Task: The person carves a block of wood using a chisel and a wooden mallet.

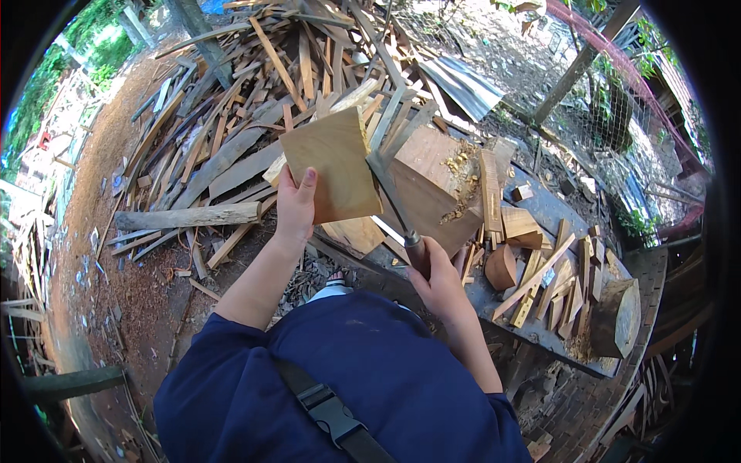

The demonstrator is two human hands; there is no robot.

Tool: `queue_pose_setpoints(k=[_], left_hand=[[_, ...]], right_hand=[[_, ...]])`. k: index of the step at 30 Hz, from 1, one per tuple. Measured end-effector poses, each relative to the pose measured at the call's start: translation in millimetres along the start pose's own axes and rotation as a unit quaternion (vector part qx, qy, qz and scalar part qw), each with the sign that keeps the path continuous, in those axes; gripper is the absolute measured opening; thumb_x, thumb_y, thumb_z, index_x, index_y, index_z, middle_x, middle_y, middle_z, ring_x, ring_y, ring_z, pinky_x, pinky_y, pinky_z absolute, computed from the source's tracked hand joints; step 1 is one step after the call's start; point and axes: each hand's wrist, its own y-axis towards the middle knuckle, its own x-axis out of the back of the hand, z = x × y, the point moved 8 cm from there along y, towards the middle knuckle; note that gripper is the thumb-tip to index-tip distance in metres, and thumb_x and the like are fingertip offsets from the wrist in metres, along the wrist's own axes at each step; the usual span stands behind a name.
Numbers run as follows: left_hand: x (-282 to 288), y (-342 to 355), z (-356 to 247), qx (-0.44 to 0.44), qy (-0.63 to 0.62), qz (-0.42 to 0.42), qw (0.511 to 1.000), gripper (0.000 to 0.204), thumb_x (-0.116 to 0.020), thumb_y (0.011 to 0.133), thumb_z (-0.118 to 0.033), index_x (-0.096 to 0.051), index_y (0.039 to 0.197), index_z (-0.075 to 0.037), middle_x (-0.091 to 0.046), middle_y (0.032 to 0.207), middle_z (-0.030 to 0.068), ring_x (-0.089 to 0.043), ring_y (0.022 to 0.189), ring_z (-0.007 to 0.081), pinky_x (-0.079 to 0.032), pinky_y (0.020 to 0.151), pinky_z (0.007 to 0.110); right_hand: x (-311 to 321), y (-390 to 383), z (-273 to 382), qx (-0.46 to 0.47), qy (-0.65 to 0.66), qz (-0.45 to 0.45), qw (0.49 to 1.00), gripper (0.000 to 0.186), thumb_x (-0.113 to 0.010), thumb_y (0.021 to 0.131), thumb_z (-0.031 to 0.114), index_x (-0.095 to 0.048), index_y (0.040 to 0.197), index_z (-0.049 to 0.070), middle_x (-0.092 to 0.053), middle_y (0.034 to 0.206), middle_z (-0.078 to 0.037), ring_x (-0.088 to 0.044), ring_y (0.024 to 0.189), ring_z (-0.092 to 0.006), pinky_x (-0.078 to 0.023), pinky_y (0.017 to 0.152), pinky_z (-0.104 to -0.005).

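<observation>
A square, pale wooden board is tilted up in front of me. My left hand grips its lower left edge, the thumb lying across its face. In my right hand is the brown handle of a long-bladed knife, shaped like a machete, with a metal collar where blade meets handle. Its dark blade slants up and left, the far end close beside the board's right edge; whether they touch I cannot tell. Beyond the blade, a large wooden block carries wood chips on top.
A big pile of scrap wood fills the far left and middle. On the right, a dark bench holds offcuts, a notched wooden strip and a rounded log piece. A post and wire mesh stand at the far right.
</observation>
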Motion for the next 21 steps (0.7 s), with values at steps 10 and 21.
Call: queue_pose_setpoints(k=[10,21], left_hand=[[-40,-80,23,0.057,0.073,-0.035,0.995,0.046,-0.059,0.088,-0.024,-0.041,0.123,0.000,-0.055,0.115,0.0099,-0.052,0.103,0.0168,-0.043,0.090,0.030],[19,-117,-46,-0.071,-0.007,-0.206,0.976,0.042,-0.057,0.089,-0.029,-0.045,0.119,-0.002,-0.056,0.109,0.0063,-0.051,0.100,0.0120,-0.041,0.087,0.027]], right_hand=[[21,-29,-15,-0.037,0.238,0.093,0.966,0.060,-0.052,0.083,0.004,-0.025,0.136,0.001,-0.054,0.078,-0.005,-0.050,0.053,-0.0092,-0.043,0.048,-0.0229],[-4,-41,15,0.058,0.170,0.219,0.959,0.057,-0.059,0.079,0.005,-0.035,0.130,-0.001,-0.058,0.086,-0.010,-0.056,0.060,-0.0132,-0.047,0.055,-0.0248]])
